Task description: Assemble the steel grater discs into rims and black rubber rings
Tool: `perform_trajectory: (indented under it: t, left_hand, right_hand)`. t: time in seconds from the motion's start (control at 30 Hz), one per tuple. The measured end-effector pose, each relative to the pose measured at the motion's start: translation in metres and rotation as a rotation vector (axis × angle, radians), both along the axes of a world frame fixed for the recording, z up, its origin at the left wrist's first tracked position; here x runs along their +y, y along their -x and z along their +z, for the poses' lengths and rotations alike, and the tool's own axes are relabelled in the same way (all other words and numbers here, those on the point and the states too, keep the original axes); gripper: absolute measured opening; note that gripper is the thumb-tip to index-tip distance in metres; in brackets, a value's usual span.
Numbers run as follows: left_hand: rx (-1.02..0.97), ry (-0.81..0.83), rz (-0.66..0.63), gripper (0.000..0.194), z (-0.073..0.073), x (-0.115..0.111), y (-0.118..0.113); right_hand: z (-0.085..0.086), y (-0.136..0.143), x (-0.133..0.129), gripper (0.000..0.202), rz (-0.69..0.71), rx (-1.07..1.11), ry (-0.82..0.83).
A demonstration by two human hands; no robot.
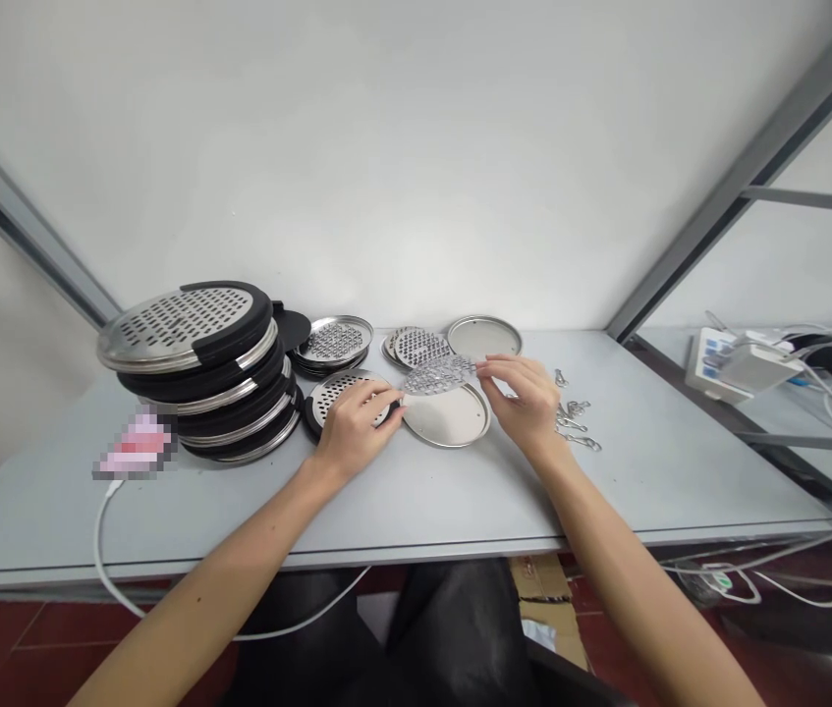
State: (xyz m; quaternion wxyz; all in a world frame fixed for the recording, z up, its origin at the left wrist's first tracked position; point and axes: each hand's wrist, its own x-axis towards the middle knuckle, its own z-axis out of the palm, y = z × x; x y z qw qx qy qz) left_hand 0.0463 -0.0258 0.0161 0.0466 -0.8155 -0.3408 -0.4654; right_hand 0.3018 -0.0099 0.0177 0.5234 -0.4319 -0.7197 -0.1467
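A round metal grater disc [439, 375] full of raised holes is held tilted between my two hands. My right hand [523, 398] pinches its right edge between thumb and fingers. At its left edge, my left hand [357, 424] has its fingers closed on the rim. Just below the disc, a shallow round metal tray [452, 417] lies on the table. Partly behind my left hand is a perforated grater plate [331, 395] with a black rim.
A tall stack of black-rimmed graters [231, 383] stands at the left. Farther back are stacked grater plates [334, 342], loose grater discs [421, 346] and another metal tray [485, 336]. Several metal clips [570, 422] lie right of my right hand. A power strip [717, 363] and cables occupy the far right.
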Motion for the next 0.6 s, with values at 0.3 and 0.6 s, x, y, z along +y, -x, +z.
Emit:
perform_trajectory:
  t: [0.3,0.6]
  left_hand:
    - [0.016,-0.085,0.034,0.008,-0.0017,0.0021,0.0018]
    - [-0.008,-0.089,0.024,0.009,0.001,0.0013,0.0019]
  right_hand:
    - [-0.0023,0.0075,-0.0032,0.012,0.1,0.166,0.105]
    - [-0.0029,0.0046,-0.0013,0.009,0.19,0.145,0.181]
